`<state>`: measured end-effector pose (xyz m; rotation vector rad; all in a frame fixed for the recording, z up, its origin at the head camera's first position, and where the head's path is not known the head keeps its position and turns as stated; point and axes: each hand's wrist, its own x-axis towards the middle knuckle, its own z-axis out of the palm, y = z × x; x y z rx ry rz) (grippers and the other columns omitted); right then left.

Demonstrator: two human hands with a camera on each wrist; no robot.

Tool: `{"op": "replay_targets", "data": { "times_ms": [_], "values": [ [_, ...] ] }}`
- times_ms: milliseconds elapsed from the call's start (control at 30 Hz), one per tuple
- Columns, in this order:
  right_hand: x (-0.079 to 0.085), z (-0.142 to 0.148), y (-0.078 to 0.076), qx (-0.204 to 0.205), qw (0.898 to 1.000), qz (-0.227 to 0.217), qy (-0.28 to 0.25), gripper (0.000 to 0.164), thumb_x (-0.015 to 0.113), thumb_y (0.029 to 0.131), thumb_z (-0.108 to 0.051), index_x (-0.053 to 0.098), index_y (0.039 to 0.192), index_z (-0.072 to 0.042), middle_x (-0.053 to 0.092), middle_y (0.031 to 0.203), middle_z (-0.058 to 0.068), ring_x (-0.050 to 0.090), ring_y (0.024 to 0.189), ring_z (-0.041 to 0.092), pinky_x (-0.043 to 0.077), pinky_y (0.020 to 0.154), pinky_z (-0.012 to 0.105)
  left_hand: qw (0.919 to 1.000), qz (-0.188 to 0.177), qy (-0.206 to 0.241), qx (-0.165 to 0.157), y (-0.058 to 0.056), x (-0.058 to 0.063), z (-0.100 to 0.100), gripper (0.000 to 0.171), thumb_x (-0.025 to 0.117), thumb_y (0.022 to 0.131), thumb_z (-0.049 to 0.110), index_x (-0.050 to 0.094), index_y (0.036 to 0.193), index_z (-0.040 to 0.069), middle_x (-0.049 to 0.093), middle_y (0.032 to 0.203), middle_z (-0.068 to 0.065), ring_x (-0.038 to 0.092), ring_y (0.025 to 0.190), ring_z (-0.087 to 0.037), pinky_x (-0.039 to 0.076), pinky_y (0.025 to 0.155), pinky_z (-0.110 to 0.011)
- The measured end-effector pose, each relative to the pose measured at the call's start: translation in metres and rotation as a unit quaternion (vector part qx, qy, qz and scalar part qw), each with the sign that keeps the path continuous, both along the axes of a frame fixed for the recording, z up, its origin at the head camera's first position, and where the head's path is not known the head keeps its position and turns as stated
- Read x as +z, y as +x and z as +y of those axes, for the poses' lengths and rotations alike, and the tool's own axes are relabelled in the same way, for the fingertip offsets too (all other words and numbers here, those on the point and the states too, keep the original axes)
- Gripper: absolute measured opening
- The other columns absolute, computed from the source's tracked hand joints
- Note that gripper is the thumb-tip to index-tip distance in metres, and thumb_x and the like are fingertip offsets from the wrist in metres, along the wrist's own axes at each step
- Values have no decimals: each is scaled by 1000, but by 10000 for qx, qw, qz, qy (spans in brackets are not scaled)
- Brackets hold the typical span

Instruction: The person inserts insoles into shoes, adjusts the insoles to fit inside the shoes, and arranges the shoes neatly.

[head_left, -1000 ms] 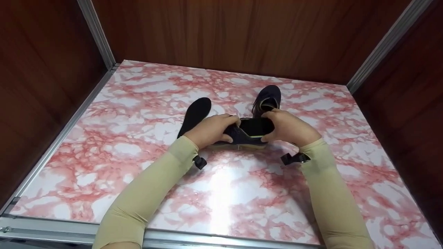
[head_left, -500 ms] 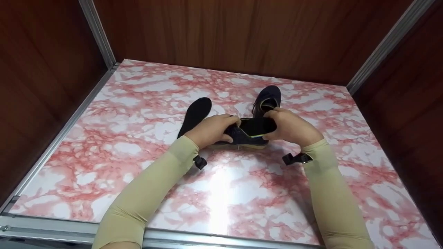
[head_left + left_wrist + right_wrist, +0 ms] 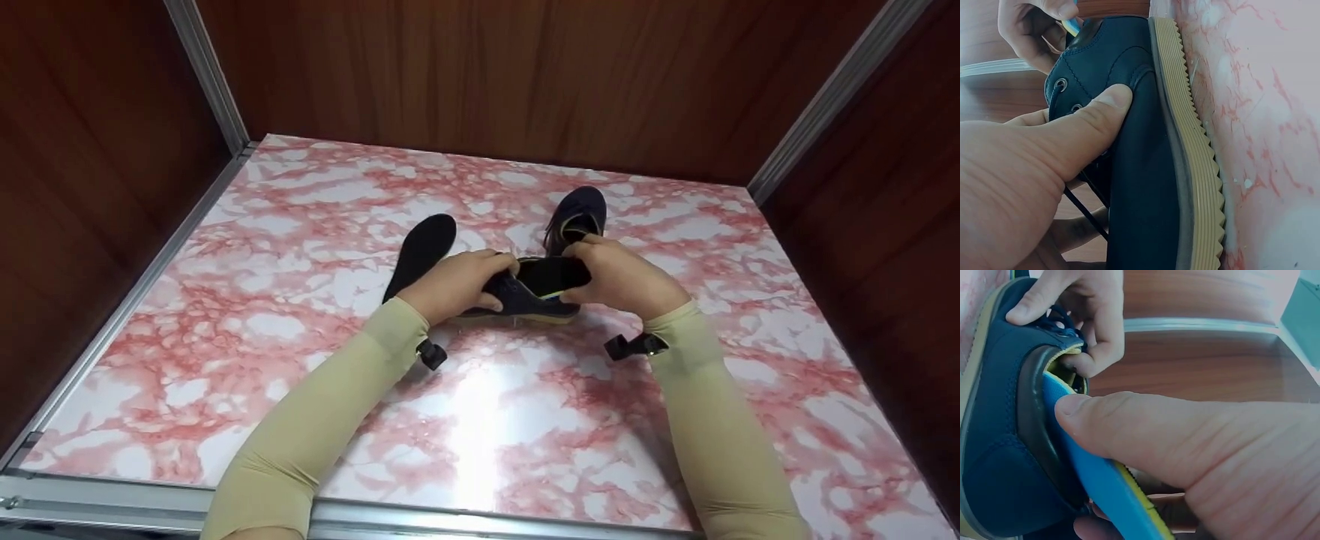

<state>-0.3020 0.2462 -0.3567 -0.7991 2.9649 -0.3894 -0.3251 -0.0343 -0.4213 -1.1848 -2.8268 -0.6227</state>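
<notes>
I look down on a red-and-white table (image 3: 172, 360) inside brown walls (image 3: 480, 75). My left hand (image 3: 461, 283) grips the shoe (image 3: 525, 301) over its laces; at the heel, my right hand (image 3: 626, 281) pinches the insole (image 3: 1095, 464), which lies partly inside the opening.

So your glossy red-and-white marble-print tabletop (image 3: 285, 375) has a navy lace-up shoe (image 3: 521, 301) sitting sole-down on it. You've also got a black insole (image 3: 422, 247) left of that shoe, plus a second navy shoe (image 3: 581, 210) just beyond its heel end.
</notes>
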Motion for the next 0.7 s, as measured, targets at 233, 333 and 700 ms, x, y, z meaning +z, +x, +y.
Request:
{"op": "replay_targets", "data": {
  "times_ms": [233,333,700],
  "values": [
    [-3,-2,-2,-16,10000,-3,85,59,92,86,-22,69,131,7,72,128,25,70,115,38,57,107,54,10000,-54,60,-24,1,-1,-1,51,82,95,39,60,139,25,69,140,0,69,128,-22,55,111,-43],
    [-4,-2,-1,-94,9998,-168,105,61,92,86,-22,68,134,7,71,132,25,70,118,38,57,108,55,9999,-122,73,-20,2,-2,-1,51,82,96,38,60,140,25,69,142,0,69,129,-22,55,110,-42],
    [8,3,3,-519,9961,-718,15,68,91,88,-25,64,144,4,68,142,25,66,126,37,53,114,57,9998,-165,80,-57,0,-1,-2,51,80,97,39,60,142,25,68,142,0,68,130,-23,55,111,-43]
  ]
}}
